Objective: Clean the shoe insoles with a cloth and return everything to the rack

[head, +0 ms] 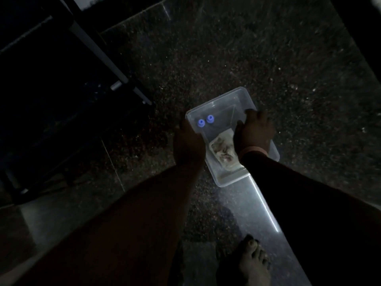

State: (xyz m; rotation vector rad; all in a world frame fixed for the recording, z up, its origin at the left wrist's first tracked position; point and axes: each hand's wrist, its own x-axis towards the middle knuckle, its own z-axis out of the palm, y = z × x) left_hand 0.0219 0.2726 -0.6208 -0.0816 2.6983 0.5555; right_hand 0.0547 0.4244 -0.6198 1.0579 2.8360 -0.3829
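In dim light both hands hold a clear tub [231, 100] above a speckled floor [268, 58]. The left hand [188, 145] grips the tub's left rim, fingers curled under its edge; the right hand [254, 134] clasps the right rim, thumb inside. A crumpled pale cloth [223, 149] lies in the tub's near end, beside the right wrist. Two blue caps [205, 120], perhaps bottle tops, sit at the far left corner. A dark rack [99, 50] stands to the left; a bare foot [254, 263] shows below
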